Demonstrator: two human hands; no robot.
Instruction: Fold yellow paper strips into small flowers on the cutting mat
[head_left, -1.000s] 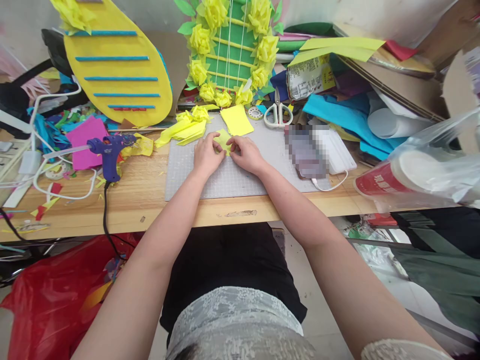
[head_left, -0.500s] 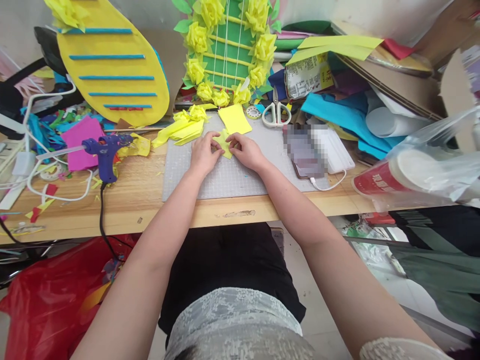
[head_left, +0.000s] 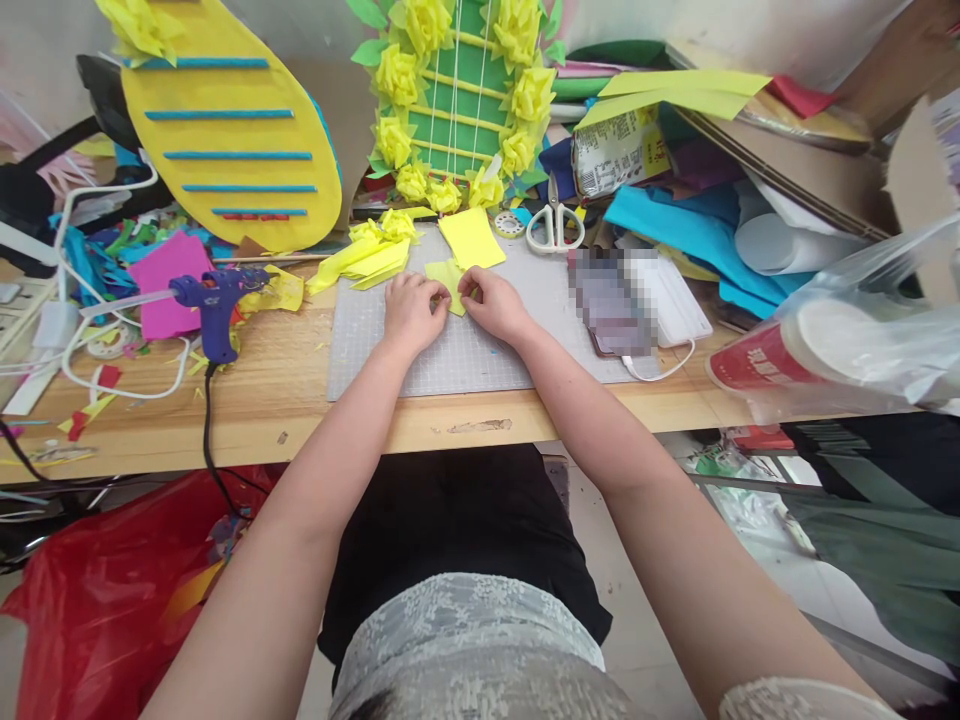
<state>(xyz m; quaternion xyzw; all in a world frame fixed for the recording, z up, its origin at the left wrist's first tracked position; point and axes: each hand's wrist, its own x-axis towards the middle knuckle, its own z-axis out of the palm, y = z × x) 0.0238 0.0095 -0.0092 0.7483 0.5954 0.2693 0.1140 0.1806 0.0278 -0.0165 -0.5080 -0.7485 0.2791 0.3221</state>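
Reaches forward with both bare forearms, slanting inward over the gray gridded cutting mat [head_left: 472, 360], with elbows only slightly bent. Holds the left hand [head_left: 411, 312] low over the left half of the mat, back upward and knuckles rounded, with thumb and forefinger curled to a narrow gap. Holds the right hand [head_left: 493, 302] over the middle of the mat, with wrist angled inward and with thumb and forefinger drawn close at the tips. Has the yellow paper square [head_left: 444, 274] between the hands, on the mat a little left of its middle. Cannot quite tell, with the tips so small and partly hidden, whether the fingers of either hand pinch the paper or just touch its edges. Has a stack of brighter yellow sheets [head_left: 472, 238] at the mat's far edge, folded yellow paper [head_left: 371, 264] at its far left corner, and white-handled scissors [head_left: 555, 238] toward its far right. Has a phone [head_left: 611, 320] at the mat's right end, a purple glue gun [head_left: 219, 312] left of the mat on the wooden surface [head_left: 277, 370], and a green panel [head_left: 442, 100] with yellow paper roses upright behind the mat.
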